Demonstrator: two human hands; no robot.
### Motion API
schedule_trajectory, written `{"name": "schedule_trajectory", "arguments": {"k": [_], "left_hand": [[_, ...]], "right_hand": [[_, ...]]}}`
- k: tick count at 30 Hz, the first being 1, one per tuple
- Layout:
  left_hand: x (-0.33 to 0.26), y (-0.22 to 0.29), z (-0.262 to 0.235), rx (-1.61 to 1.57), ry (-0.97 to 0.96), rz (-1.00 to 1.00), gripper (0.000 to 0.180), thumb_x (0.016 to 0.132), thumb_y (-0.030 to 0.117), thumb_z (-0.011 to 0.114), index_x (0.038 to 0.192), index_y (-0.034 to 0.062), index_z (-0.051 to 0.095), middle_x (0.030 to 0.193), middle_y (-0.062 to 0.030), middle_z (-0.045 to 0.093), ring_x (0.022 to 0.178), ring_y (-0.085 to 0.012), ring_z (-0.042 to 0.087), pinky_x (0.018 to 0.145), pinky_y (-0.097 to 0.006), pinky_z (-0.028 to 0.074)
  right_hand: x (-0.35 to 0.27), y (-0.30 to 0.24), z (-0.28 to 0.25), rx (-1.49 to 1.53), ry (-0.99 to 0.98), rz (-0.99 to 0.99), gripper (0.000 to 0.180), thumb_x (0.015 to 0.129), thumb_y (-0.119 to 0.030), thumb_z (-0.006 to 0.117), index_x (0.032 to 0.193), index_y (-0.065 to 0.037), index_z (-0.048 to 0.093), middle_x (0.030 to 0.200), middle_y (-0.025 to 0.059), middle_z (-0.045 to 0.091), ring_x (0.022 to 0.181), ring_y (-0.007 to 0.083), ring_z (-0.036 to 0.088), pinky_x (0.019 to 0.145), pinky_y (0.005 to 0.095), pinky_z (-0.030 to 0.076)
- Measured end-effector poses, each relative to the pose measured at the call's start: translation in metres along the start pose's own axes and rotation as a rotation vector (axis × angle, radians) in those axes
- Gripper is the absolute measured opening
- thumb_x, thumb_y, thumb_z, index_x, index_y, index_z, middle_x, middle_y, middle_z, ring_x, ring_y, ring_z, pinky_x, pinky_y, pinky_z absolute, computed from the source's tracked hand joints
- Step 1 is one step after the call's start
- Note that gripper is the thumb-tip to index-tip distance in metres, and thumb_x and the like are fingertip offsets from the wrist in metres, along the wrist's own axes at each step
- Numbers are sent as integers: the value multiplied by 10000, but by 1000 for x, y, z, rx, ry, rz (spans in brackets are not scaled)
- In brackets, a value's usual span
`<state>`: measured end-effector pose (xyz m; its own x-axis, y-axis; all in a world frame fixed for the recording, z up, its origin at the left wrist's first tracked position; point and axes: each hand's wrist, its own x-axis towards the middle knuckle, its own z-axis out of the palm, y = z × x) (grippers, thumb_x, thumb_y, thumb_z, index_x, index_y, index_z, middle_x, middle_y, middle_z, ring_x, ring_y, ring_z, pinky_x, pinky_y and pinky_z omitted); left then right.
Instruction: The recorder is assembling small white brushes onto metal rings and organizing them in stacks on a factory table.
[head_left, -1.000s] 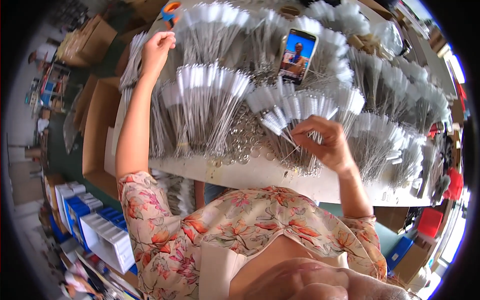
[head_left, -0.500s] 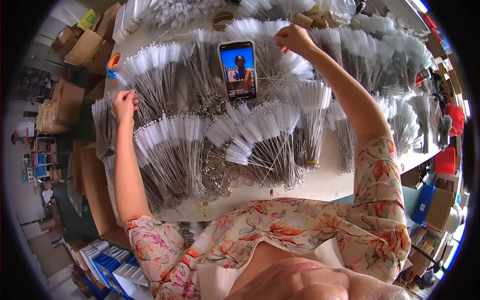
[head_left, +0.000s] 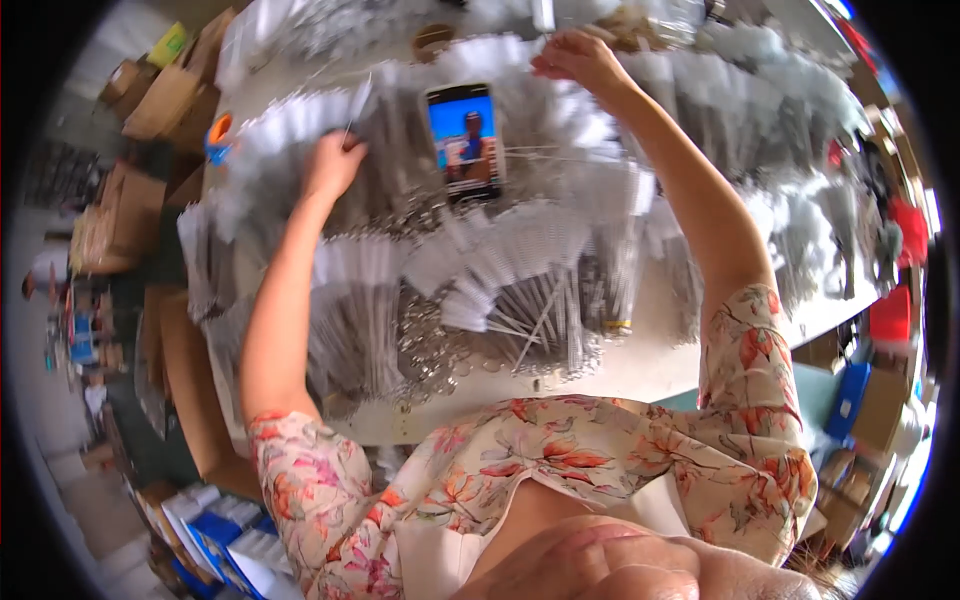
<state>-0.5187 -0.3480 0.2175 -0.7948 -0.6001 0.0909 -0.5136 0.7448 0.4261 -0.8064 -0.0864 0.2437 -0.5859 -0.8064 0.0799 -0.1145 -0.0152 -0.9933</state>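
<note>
- Reaching across the white table (head_left: 640, 375), I have both arms stretched out over fans of thin wire brushes with white bristle heads.
- My left hand (head_left: 332, 165) is curled, its fingertips pressed together on one white-tipped brush (head_left: 355, 105) that sticks up out of the far-left fan (head_left: 290, 120); I judge the pinch sits low on the stem so the bristles stay free.
- My right hand (head_left: 580, 62) is at the far fan (head_left: 490, 55), fingers bent down and drawn together at the bristle ends; whether it grips a brush or only touches the row I cannot tell, since its back faces me.
- A phone (head_left: 465, 140) lies face up on the brushes between my two hands, its screen lit, likely put there so I can watch it while working.
- The fans lie in overlapping rows with stems pointing toward me and heads outward, which I take as a way of keeping bundles apart; the near fan (head_left: 500, 265) spreads over a heap of small metal rings (head_left: 430, 345).
- An orange tape roll (head_left: 220, 130) sits at the left edge of the table.
- Hard to read: the brushes blur together, so counting them is beyond me; the far table edge is washed out by light, and the boxes (head_left: 165, 95) and shelves at the rim are bent and dim.
</note>
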Motion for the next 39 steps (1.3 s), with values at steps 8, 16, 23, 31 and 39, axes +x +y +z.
{"name": "schedule_trajectory", "arguments": {"k": [8, 16, 23, 31, 39], "left_hand": [[1, -15, 1, -47, 89, -83, 230, 764, 254, 633, 752, 24, 626, 671, -108, 641, 647, -253, 618, 622, -362, 467], [-8, 88, -34, -845, -266, -389, 557, 811, 53, 538, 1316, -1, 308, 601, -24, 454, 463, -66, 409, 344, -214, 282], [-76, 82, -71, -884, -119, -338, 636, 839, 82, 567, 1376, 29, 230, 612, -25, 467, 414, -36, 356, 313, -181, 225], [-152, 78, -118, -1015, -60, -255, 426, 909, 115, 495, 1278, -69, 385, 654, 11, 426, 474, -20, 324, 372, -148, 252], [-241, 62, -109, -984, 90, -375, 321, 948, 233, 447, 1116, -24, 542, 652, 24, 418, 480, 2, 289, 375, -144, 196]], "right_hand": [[-37, -33, -102, -728, 486, -11, 219, 850, -244, 568, 900, -43, 635, 839, 75, 660, 776, 158, 641, 743, 285, 515], [-39, 31, -76, -1029, 255, 171, 215, 671, -320, 644, 806, -161, 694, 834, 90, 666, 794, 261, 640, 729, 371, 512], [-37, 43, -69, -1039, 293, 197, 230, 625, -322, 667, 791, -165, 691, 827, 93, 656, 808, 288, 631, 699, 386, 503], [-21, 31, -98, -948, 380, 184, 228, 645, -302, 654, 832, -177, 691, 821, 115, 658, 791, 282, 637, 702, 386, 511], [-50, -16, -207, -1155, 932, 163, 335, 831, -392, 514, 958, -98, 612, 870, 139, 645, 799, 301, 634, 679, 411, 505]]}}
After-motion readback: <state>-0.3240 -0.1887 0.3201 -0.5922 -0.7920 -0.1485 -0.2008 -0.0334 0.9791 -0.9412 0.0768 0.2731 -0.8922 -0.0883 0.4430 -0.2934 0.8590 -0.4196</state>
